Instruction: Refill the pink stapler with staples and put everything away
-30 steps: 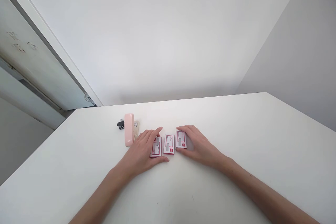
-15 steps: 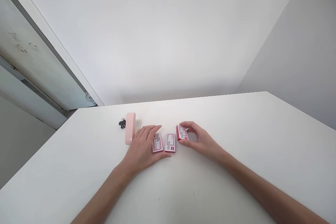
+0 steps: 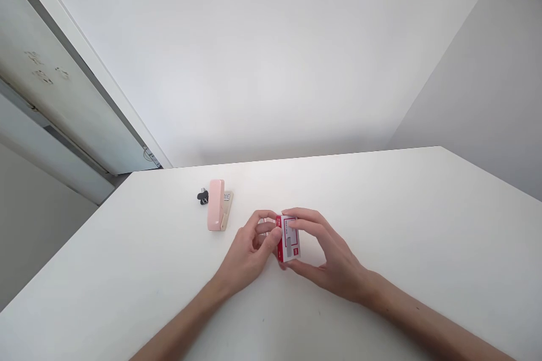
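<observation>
A small red-and-white box [image 3: 290,243] is tilted up between my two hands, its white printed face and a red side showing. My left hand [image 3: 248,251] is closed on the box's left side, thumb on the red edge. From the right, my right hand [image 3: 332,256] grips it with fingers at the top and thumb at the bottom. Behind my left fingers, part of another red-and-white box [image 3: 265,221] shows; whether my hand touches it I cannot tell. The rest of that box is hidden.
To the left of my hands a pink stapler [image 3: 215,206] with a cream base stands on the white table [image 3: 381,197]. A small black object with a metal end [image 3: 203,197] lies beside it. The wall [image 3: 271,67] rises behind the table's far edge.
My right hand has brought its box left and nearer to me. My left hand has moved right and closed on the box. The two boxes lying on the table are now mostly out of sight.
</observation>
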Action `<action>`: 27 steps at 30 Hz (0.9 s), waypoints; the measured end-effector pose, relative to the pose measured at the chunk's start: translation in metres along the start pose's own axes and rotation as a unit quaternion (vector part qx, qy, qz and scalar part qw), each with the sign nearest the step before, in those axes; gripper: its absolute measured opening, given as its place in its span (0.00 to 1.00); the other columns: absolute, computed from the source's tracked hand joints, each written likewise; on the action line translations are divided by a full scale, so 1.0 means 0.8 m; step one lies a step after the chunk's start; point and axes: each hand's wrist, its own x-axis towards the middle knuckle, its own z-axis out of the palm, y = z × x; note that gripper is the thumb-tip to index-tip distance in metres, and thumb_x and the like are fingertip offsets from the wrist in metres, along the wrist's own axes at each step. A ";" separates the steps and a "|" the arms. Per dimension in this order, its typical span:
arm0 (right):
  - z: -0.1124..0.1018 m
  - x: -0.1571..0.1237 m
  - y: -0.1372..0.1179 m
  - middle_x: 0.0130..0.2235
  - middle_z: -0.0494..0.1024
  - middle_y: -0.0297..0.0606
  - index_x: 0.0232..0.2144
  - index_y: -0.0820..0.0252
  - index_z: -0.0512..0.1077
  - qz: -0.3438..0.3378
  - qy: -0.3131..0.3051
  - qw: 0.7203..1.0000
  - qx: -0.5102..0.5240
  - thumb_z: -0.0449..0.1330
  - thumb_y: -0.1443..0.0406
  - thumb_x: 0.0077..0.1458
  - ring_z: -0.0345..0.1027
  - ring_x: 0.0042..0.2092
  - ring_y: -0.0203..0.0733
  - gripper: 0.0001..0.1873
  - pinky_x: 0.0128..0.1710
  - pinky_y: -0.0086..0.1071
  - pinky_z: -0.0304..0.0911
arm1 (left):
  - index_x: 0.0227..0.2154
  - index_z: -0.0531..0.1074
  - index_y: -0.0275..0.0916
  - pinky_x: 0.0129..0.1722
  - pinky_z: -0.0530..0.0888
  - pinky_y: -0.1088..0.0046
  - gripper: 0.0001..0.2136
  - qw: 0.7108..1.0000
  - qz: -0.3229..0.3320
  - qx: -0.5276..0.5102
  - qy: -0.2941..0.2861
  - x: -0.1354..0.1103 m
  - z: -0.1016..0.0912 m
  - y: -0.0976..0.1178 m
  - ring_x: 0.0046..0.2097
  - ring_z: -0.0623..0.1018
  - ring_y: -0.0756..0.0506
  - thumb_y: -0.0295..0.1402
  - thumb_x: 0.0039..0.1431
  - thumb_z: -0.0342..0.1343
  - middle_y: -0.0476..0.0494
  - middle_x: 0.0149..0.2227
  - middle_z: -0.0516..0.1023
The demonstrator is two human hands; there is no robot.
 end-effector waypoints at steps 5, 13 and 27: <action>0.000 0.000 -0.001 0.66 0.68 0.46 0.69 0.39 0.50 -0.025 -0.021 0.999 -0.005 0.64 0.70 0.61 0.67 0.66 0.54 0.42 0.56 0.52 0.76 | 0.60 0.65 0.42 0.45 0.78 0.62 0.26 0.994 -0.002 -0.087 -0.070 0.001 -0.004 0.007 0.48 0.83 0.38 0.52 0.68 0.57 0.38 0.42 0.83; 0.000 0.005 0.000 0.68 0.64 0.47 0.71 0.41 0.45 -0.052 -0.029 0.998 -0.028 0.59 0.74 0.60 0.62 0.69 0.53 0.45 0.59 0.53 0.74 | 0.63 0.65 0.41 0.44 0.77 0.63 0.28 0.995 0.000 -0.079 -0.052 0.006 -0.005 -0.002 0.48 0.83 0.38 0.52 0.68 0.57 0.35 0.48 0.83; 0.001 0.001 0.004 0.67 0.64 0.50 0.71 0.44 0.46 -0.051 -0.022 0.997 -0.057 0.59 0.74 0.59 0.64 0.67 0.54 0.45 0.57 0.53 0.75 | 0.56 0.73 0.40 0.46 0.77 0.65 0.20 0.995 0.011 -0.078 -0.061 0.008 -0.003 -0.005 0.49 0.82 0.41 0.48 0.70 0.56 0.36 0.51 0.82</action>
